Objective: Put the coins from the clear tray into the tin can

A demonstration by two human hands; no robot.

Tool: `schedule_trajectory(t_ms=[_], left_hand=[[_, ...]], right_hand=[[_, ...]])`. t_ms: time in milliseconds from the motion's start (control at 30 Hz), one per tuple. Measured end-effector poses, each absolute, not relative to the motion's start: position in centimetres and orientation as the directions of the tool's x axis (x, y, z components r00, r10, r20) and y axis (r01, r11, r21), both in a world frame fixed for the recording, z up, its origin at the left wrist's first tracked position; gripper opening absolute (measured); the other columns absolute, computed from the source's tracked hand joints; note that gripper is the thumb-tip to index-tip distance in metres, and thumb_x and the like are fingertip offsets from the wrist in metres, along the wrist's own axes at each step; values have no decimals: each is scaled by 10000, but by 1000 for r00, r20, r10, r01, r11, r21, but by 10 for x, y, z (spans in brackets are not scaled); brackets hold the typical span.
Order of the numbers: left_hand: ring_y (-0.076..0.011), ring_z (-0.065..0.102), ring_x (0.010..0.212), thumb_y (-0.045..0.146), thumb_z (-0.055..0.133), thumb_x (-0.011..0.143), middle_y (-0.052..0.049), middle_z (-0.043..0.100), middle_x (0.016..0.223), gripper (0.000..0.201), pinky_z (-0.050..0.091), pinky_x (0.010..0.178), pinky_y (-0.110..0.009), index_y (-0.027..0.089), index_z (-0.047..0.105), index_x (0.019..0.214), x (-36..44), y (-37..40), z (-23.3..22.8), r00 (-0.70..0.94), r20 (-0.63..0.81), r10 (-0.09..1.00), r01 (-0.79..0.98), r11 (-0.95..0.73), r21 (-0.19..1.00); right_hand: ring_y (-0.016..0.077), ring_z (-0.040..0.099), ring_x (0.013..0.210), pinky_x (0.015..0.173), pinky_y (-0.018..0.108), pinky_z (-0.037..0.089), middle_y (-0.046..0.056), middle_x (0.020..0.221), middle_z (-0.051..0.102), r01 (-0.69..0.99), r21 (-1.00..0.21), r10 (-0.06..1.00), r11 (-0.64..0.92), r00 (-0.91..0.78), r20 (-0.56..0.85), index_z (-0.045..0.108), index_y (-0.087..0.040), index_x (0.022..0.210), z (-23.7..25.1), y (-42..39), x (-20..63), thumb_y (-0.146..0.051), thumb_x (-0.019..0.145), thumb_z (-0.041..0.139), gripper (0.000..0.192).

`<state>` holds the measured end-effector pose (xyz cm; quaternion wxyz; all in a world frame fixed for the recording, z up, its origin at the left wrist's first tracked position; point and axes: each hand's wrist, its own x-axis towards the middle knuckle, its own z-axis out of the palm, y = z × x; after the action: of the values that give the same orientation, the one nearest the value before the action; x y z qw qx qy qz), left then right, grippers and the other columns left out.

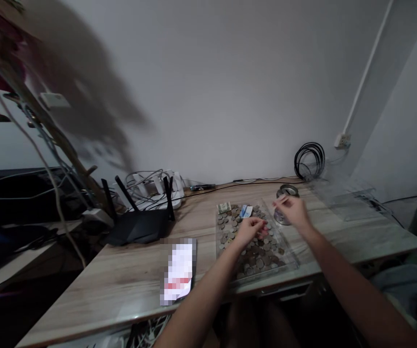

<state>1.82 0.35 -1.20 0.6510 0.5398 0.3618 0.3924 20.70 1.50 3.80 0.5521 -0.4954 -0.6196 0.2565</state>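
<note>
A shallow clear plastic tray (291,261) filled with loose grey and brown coins (257,258) is seen at the near edge of the pale wood-grain tabletop (128,275). The left hand (249,229) is held over the coins, its grip curled together, apparently pinching a coin, though blur hides it. The right hand (292,209) is raised beside a small round metal tin (284,192), fingers loosely pinched; whether anything is held cannot be told. Because the tray is set near the edge, it could be knocked off and coins scattered.
</note>
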Motion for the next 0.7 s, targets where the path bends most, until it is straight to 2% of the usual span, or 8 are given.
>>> schedule_trajectory(t_ms=[67, 100, 167, 233, 300, 400, 533, 700], left_hand=[[-141, 608, 541, 401, 675, 671, -43, 646, 656, 282, 437, 440, -220, 148, 611, 778, 19, 4, -10, 391, -48, 919, -113, 100, 989], [-137, 602, 531, 389, 666, 680, -37, 640, 646, 268, 431, 429, -215, 148, 609, 783, 19, 4, -9, 375, -48, 926, -105, 94, 990], [-129, 596, 526, 366, 648, 693, -29, 634, 642, 238, 422, 418, -203, 147, 607, 776, 19, 4, -7, 356, -47, 933, -87, 83, 993], [-122, 591, 525, 341, 636, 701, -25, 635, 639, 202, 410, 414, -192, 148, 606, 752, 18, 4, -6, 349, -49, 936, -63, 75, 995], [-119, 586, 520, 316, 627, 707, -22, 635, 629, 166, 394, 408, -184, 153, 600, 721, 17, 4, -7, 342, -51, 938, -36, 67, 997], [-121, 581, 517, 288, 619, 713, -18, 632, 617, 134, 379, 404, -183, 159, 590, 696, 16, 6, -8, 323, -55, 945, -5, 60, 998], [-123, 580, 524, 276, 605, 722, -13, 626, 625, 122, 390, 411, -192, 158, 583, 699, 16, 7, -9, 307, -68, 949, 11, 67, 998], [-116, 581, 537, 247, 569, 740, -3, 620, 627, 101, 405, 430, -192, 150, 580, 715, 16, 6, -9, 313, -60, 948, 33, 52, 998]], right_hand=[[194, 619, 676, 618, 285, 471, 107, 731, 675, 534, -771, 763, 346, 318, 562, 656, -124, 758, 68, 31, 236, -461, 724, 561, 352], [199, 619, 690, 614, 278, 465, 113, 737, 678, 634, -716, 742, 291, 323, 587, 663, -116, 758, 80, 41, 248, -431, 701, 589, 329], [197, 617, 700, 615, 264, 449, 109, 733, 681, 793, -600, 767, 111, 316, 559, 675, -124, 732, 95, 58, 263, -380, 665, 621, 270], [190, 616, 706, 622, 255, 437, 97, 733, 682, 876, -481, 817, -49, 312, 485, 685, -150, 719, 96, 70, 266, -366, 658, 624, 233], [192, 618, 728, 632, 254, 429, 89, 755, 683, 907, -398, 844, -140, 319, 432, 694, -178, 740, 91, 74, 262, -377, 670, 613, 226], [217, 617, 798, 672, 277, 428, 106, 814, 677, 915, -349, 845, -203, 343, 409, 703, -192, 803, 85, 72, 254, -394, 724, 567, 256], [252, 605, 874, 746, 320, 421, 157, 876, 658, 938, -278, 848, -207, 314, 427, 702, -158, 873, 86, 66, 245, -403, 816, 464, 346], [250, 615, 855, 705, 316, 420, 162, 886, 665, 966, -121, 870, -230, 259, 419, 692, -156, 914, 89, 63, 227, -363, 834, 447, 330]])
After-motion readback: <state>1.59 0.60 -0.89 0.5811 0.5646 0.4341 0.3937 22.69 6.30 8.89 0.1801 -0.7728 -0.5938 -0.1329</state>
